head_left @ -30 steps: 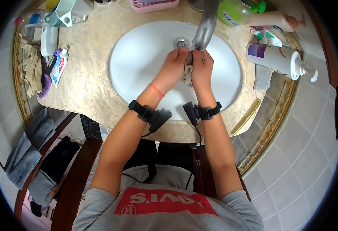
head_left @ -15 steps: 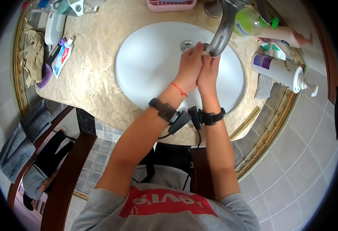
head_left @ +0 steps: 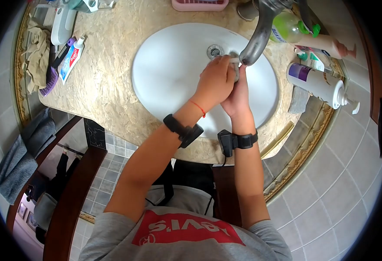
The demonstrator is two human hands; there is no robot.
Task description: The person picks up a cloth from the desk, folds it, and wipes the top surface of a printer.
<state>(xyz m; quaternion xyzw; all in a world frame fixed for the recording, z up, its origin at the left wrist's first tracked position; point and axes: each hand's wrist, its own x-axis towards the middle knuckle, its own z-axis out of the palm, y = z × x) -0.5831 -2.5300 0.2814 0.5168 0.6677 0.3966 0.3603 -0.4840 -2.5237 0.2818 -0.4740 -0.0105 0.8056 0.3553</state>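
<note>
As left hand (head_left: 217, 81) overlaps right (head_left: 238, 98), forearms (head_left: 149, 152) converging

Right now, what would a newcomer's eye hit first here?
Probably the white sink mid-view, with the left hand and right hand together under the curved faucet, a greyish cloth between them. Then the red shirt panel at the bottom, and the green soap bottle right of the faucet.

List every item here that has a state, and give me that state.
Cloth: bunched between the hands
Left hand: curled over the cloth
Right hand: against the cloth, grip partly hidden
Basin: not filled
Faucet: flow unclear
Toothpaste tube: capped, lying down
Pump bottle: pump head fitted
Tan material: crumpled
Grey towel: draped
</note>
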